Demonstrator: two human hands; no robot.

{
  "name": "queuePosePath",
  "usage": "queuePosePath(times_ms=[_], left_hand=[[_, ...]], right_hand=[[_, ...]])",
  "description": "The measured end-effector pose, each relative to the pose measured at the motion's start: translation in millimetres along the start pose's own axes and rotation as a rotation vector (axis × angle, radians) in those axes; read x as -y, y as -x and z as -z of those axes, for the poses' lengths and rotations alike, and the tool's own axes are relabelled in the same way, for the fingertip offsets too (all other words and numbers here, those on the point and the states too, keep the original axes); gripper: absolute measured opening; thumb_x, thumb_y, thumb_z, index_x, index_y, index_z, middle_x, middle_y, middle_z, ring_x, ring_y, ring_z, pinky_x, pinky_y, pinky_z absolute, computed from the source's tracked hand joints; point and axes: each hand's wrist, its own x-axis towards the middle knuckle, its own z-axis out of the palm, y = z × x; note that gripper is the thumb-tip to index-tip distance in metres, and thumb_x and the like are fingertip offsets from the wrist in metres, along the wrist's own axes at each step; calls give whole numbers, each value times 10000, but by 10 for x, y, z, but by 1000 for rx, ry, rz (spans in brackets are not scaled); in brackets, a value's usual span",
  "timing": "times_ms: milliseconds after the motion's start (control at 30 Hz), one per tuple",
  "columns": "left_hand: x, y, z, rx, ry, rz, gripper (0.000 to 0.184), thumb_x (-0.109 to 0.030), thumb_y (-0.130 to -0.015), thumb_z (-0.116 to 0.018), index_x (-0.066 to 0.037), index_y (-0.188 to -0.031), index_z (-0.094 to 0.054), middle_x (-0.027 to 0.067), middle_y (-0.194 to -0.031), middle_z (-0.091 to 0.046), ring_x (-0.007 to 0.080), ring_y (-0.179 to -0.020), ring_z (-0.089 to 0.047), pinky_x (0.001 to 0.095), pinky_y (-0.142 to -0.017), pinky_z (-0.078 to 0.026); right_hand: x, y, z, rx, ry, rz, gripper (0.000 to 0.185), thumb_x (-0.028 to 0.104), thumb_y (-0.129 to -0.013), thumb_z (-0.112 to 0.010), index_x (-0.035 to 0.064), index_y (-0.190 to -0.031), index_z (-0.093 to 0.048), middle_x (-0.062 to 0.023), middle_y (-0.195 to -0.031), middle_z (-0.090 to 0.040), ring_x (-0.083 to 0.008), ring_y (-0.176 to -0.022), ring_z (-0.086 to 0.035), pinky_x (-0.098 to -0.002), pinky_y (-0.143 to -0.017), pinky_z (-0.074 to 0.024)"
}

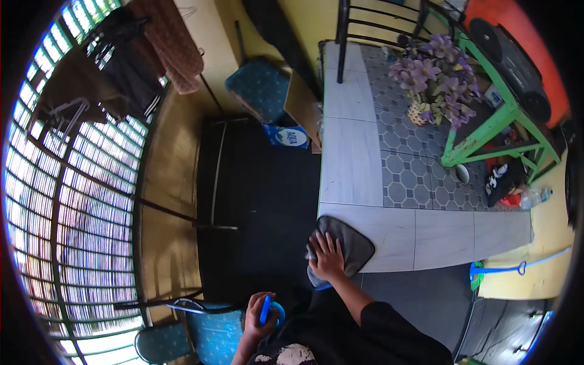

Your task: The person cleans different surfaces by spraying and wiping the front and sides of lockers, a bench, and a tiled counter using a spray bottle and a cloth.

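Note:
My right hand (328, 260) lies flat with its fingers spread on a dark grey cloth (359, 248). The cloth rests on the corner of a white tiled ledge (351, 161), and part of it hangs over the edge. Lower down, near my body, my left hand (258, 322) is closed around a blue object (266, 309) with an upright bar and a rounded part behind it. I cannot make out its kind.
On the ledge stand purple artificial flowers (435, 76) in a woven pot, a green stand (486, 137) and a black chair (377, 27). A blue padded chair (216, 334) is at lower left. Clothes (170, 42) hang by the barred window. A blue AQUA box (286, 137) sits on the floor.

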Motion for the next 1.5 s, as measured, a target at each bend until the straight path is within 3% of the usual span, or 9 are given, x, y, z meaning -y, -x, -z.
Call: queuePosePath(times_ms=[200, 400, 700, 1033, 1133, 1233, 1367, 1433, 1500], left_hand=[[6, -452, 51, 84, 74, -35, 441, 9, -790, -677, -5, -1229, -635, 191, -1213, -623, 295, -1048, -686, 411, -914, -573], [58, -1034, 54, 231, 58, -30, 440, -7, -788, -693, -9, -1225, -641, 189, -1219, -624, 299, -1055, -687, 415, -917, -572], [-67, -2037, 194, 355, 56, 73, 417, -11, -795, -689, -7, -1210, -656, 174, -1199, -647, 322, -1078, -681, 415, -927, -558], [191, -2757, 88, 361, 127, -101, 400, 12, -789, -687, -27, -1186, -653, 166, -1218, -620, 265, -1048, -695, 399, -902, -584], [161, -2940, -13, 450, 67, -208, 408, 8, -792, -693, -24, -1197, -656, 158, -1217, -620, 262, -1041, -707, 391, -905, -582], [192, -3093, -103, 567, 23, -388, 702, 52, -805, -702, -114, -1448, -475, 208, -1233, -626, 290, -972, -710, 406, -831, -611], [108, -3367, -211, 683, 61, -124, 461, 31, -820, -708, -57, -1267, -639, 154, -1228, -625, 232, -992, -713, 361, -861, -593], [202, -3602, -252, 703, 98, -130, 389, 24, -827, -706, -42, -1210, -674, 140, -1226, -624, 214, -999, -713, 348, -873, -587], [336, -3843, -266, 744, 205, -32, 424, 10, -839, -709, -47, -1255, -651, 133, -1214, -623, 215, -1017, -708, 349, -889, -580]], right_hand=[[-695, 388, 264, -60, 14, -366, 767, 450, -923, -532, 165, -1612, -351, -79, -1702, -245, -355, -1566, -205, -611, -1239, -159], [-841, -894, 373, -162, 72, -640, 775, 448, -925, -537, 120, -1603, -352, -111, -1688, -271, -375, -1561, -196, -604, -1243, -142], [-425, -826, 253, -140, -151, -308, 713, 397, -910, -544, 145, -1567, -430, -103, -1649, -358, -376, -1528, -292, -587, -1234, -211], [-1590, -1702, 714, -234, -3, -1077, 777, 463, -957, -493, 116, -1627, -307, -120, -1700, -248, -386, -1575, -143, -604, -1251, -114], [-1169, -2030, 599, -235, -68, -925, 774, 490, -963, -471, 126, -1627, -310, -104, -1705, -236, -374, -1575, -152, -609, -1248, -116], [-675, -1974, 366, -255, -158, -766, 746, 466, -961, -504, 147, -1615, -338, -106, -1694, -258, -370, -1573, -165, -610, -1243, -145], [-588, -1485, 272, -316, -232, -666, 772, 460, -923, -574, 160, -1602, -360, -113, -1686, -271, -373, -1566, -190, -617, -1233, -177], [-811, -1232, 389, -309, -442, -853, 824, 466, -876, -631, 161, -1596, -370, -111, -1682, -281, -372, -1560, -213, -621, -1225, -200], [-1148, -1165, 526, -326, -154, -1081, 867, 497, -867, -634, 161, -1611, -339, -119, -1692, -259, -386, -1565, -194, -633, -1223, -192]])
